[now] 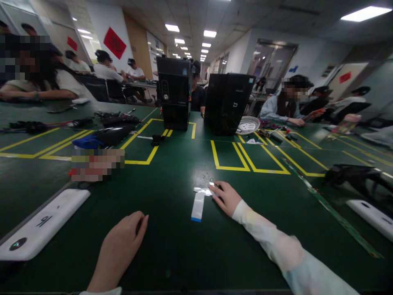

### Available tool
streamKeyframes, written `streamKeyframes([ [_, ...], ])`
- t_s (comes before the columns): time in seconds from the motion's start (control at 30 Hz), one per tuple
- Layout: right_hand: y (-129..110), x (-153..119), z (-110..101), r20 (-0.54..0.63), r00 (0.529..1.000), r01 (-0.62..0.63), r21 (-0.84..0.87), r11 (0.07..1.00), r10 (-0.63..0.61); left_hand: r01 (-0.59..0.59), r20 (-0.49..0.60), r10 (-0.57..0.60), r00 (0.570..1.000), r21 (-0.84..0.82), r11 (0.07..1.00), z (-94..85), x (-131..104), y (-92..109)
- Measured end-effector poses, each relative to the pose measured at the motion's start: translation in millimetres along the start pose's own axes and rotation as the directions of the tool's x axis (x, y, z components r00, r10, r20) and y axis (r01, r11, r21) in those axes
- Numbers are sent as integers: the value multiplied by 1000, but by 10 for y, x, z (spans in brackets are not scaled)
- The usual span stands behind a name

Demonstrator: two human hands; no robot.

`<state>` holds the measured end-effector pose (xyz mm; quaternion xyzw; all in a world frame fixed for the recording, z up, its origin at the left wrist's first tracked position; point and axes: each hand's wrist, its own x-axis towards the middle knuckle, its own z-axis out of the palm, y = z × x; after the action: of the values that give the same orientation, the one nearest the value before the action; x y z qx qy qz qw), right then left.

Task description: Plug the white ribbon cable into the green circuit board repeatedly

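The fingers (217, 191) of my right hand (229, 199) are slightly parted and touch the upper end of a white flat ribbon cable (198, 207); whether they pinch it, I cannot tell from here. My left hand (123, 243) has its fingers curled together, well apart from the cable, and anything inside them is hidden. I'd press lightly so the strip doesn't crease, steady it with the left fingertips, and keep off its blue tip (196, 219). Far beyond the fingers, the room runs back under ceiling lights (210, 34), with seated people (136, 73). Beneath them spreads a dark green table (166, 254), glossy just ahead of the right fingertips. Further ahead stand two black computer towers (175, 102), then a pale basket (249, 123) and yellow tape (233, 169) outlines.
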<state>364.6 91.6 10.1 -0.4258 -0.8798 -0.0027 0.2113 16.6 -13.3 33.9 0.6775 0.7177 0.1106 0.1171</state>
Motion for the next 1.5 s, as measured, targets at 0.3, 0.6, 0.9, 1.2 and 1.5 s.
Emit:
streamKeyframes([
  [0.3,-533,478,204,99,995,23,38,999,-27,65,8,-66,998,55,996,-39,-5,23],
  [0.6,-946,180,126,215,967,111,112,987,-134,183,2,-183,983,62,981,-66,22,11],
  [0.9,-995,149,65,261,957,101,114,988,-128,184,9,-185,983,49,982,-54,26,11],
  [1.2,-553,129,20,114,992,68,-37,997,-63,169,-17,-168,986,77,983,-62,26,30],
  [1.5,1675,-664,-600,-283,571,-807,-365,464,771,155,20,-156,988,39,987,-44,36,-23],
])
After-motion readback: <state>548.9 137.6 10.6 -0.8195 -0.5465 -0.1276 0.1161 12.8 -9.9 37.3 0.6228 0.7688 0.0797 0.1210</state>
